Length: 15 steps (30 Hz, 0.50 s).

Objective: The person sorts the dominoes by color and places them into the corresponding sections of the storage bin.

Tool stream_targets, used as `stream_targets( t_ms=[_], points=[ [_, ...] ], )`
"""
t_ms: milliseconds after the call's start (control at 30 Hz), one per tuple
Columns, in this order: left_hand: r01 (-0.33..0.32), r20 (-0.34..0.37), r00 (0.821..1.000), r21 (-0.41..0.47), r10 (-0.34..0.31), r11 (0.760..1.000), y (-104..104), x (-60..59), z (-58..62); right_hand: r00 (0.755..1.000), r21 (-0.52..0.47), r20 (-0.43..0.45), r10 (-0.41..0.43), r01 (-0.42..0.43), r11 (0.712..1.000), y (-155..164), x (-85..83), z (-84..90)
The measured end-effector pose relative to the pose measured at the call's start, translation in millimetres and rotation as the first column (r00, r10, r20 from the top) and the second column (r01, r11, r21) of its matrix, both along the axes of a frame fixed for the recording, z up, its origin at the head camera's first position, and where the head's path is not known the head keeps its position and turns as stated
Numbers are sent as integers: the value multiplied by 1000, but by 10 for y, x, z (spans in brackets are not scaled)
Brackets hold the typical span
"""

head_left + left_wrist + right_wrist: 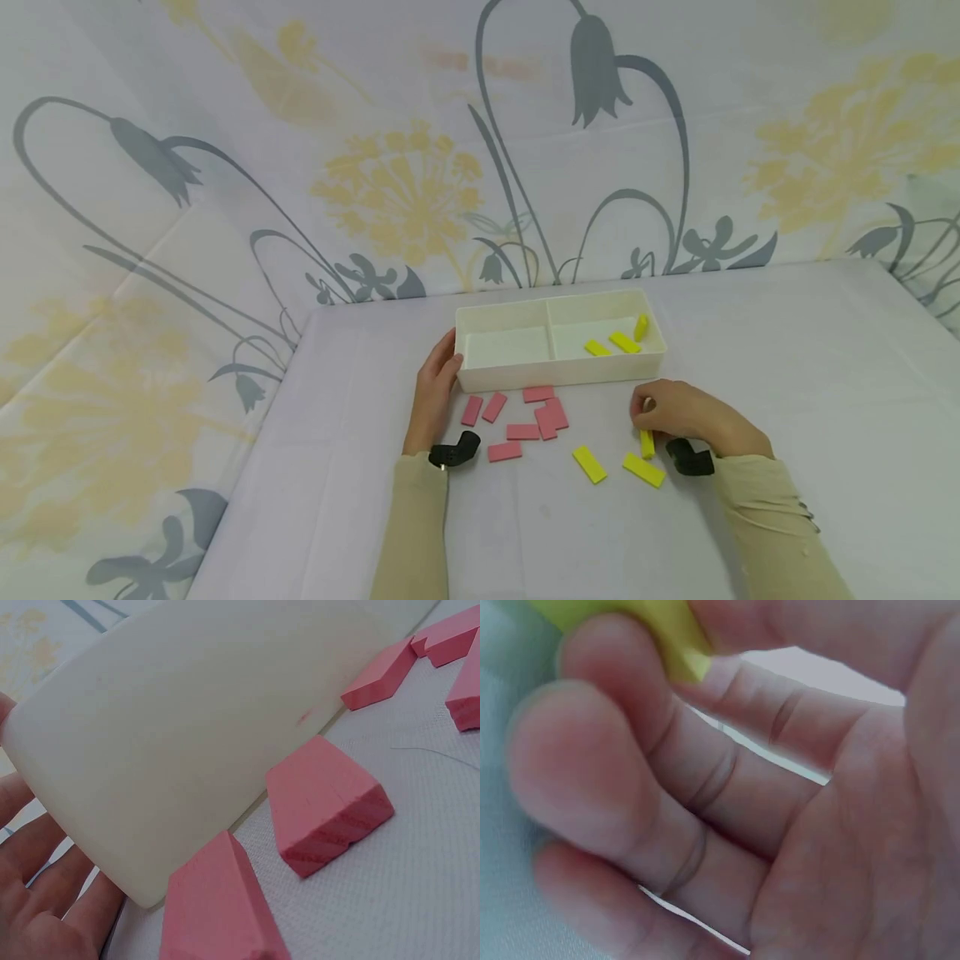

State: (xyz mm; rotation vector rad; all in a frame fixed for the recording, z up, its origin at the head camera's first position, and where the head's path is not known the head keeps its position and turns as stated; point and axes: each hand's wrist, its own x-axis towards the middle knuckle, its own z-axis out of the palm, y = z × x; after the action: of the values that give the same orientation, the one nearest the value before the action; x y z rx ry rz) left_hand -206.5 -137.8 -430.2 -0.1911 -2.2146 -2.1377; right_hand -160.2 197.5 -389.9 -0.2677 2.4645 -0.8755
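At the left end of a white two-compartment box [495, 379], my left hand [435, 387] holds the end wall. Its thumb is at the front corner, and its fingers [64, 874] lie along the outside of the wall. My right hand [678, 408], in front of the box's right end, pinches a yellow block [682, 637] between thumb and fingertips. Fingers hide part of this block. Two more yellow blocks [589, 464] lie on the table near that hand. Several pink blocks [522, 432] lie before the box, some right beside its front wall.
The right compartment holds three yellow blocks [625, 342], one leaning against the end wall. A divider [551, 329] separates it from the left compartment. White cloth [360, 467] covers the table, and a flower-patterned cloth [405, 192] hangs behind. Both wrists wear black camera mounts [455, 451].
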Motion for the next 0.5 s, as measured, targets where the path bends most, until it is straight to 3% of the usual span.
stream_targets(
  t_ms=[233,500],
  points=[
    [20,6,1000,-2,-20,1000,24,87,163,999,-37,-27,23,-24,999,20,-20,20],
    [16,16,1000,-24,-16,1000,40,97,204,994,-67,-109,28,-35,997,18,-76,-27]
  ],
)
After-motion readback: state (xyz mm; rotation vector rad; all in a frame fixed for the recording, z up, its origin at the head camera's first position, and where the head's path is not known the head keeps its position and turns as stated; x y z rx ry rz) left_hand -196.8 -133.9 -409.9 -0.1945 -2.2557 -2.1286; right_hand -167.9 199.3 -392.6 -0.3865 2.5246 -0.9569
